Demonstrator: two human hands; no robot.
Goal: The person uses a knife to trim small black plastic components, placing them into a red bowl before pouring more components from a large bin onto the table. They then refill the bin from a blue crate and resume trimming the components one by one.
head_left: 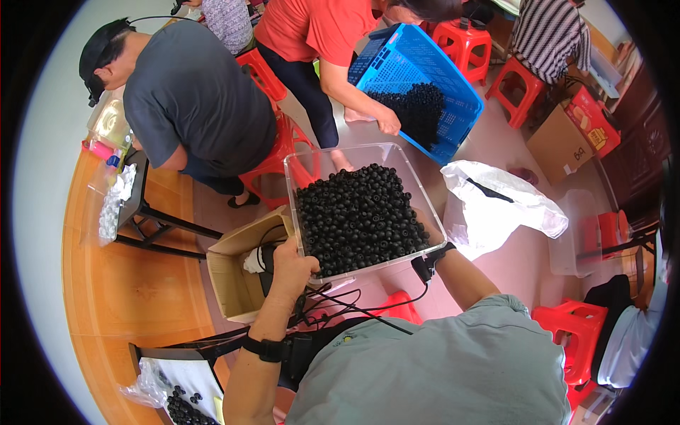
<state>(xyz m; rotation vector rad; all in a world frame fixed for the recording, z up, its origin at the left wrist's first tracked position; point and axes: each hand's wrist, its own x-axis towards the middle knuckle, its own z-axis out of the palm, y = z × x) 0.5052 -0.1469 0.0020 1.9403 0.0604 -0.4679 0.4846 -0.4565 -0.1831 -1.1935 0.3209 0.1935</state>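
A clear plastic bin (309, 167) is held up in front of me, filled with small round black parts (358, 219) that each seem to have a hole. My left hand (289, 265) is closed on the bin's near left corner, thumb over the rim. On the right side, my right hand (428, 225) grips the bin; its fingers are partly hidden by the wall and rim. Beyond the bin, a blue perforated crate (457, 88) is tipped toward me, with more black parts (418, 110) inside. A person in a red shirt (312, 32) bends over it, one hand at its edge.
An open cardboard box (230, 273) with cables stands below my left hand. A white sack (489, 205) lies right of the bin. A person in dark grey (202, 92) sits at left on a red stool (287, 152). Black cables (347, 306) hang near my waist.
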